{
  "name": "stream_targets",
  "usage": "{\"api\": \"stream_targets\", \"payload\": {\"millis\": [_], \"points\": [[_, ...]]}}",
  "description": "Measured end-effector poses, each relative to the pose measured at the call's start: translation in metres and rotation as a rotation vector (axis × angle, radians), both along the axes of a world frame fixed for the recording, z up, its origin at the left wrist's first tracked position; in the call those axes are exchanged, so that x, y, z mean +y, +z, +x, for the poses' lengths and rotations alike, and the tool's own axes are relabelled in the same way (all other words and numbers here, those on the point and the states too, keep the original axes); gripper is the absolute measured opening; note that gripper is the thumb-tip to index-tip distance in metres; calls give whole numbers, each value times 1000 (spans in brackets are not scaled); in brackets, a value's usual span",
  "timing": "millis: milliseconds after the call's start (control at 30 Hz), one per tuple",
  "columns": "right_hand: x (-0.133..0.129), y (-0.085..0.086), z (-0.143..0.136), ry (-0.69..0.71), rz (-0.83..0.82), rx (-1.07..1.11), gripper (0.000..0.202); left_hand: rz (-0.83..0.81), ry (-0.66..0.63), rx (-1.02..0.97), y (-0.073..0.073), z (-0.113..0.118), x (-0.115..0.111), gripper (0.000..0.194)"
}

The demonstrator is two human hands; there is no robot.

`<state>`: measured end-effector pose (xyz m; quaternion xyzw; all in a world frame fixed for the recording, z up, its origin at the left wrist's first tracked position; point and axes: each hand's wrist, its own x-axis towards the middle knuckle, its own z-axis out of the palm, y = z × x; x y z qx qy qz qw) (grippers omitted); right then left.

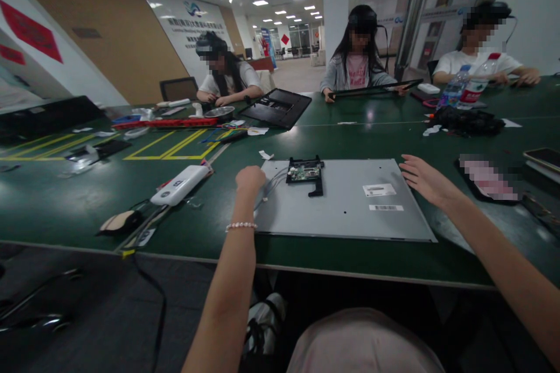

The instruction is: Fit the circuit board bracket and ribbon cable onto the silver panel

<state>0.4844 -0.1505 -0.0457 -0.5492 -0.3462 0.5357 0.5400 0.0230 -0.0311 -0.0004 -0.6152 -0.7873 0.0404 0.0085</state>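
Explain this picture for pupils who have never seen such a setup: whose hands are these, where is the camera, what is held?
These are one person's two bare hands, not a machine. The only camera is worn on that person's head, looking forward and down. On the green table lies a flat grey metal panel bearing a green circuit board in a black bracket, with thin grey cables to its left. A white power strip lies further left. The left hand is curled at the panel's left edge; whether it grips anything is hidden. The right hand, open, is at the right edge, holding nothing visible.
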Motion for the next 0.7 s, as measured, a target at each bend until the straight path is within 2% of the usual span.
{"api": "stream_targets", "payload": {"millis": [167,267,433,567,700], "points": [[-5,2,-3,48,55,-276,55,12,-39,34,-1,12,-3,39],[-3,-1,-4,50,78,-589,60,14,-63,57,1,17,-5,39],[7,-16,6,111,200,-1092,60,28,-117,88,4,21,-9,38],[5,-23,12,157,188,-1296,61,39,-166,109,6,24,-11,39],[0,-20,13,205,114,-1424,62,37,-227,112,6,29,-12,40]]}}
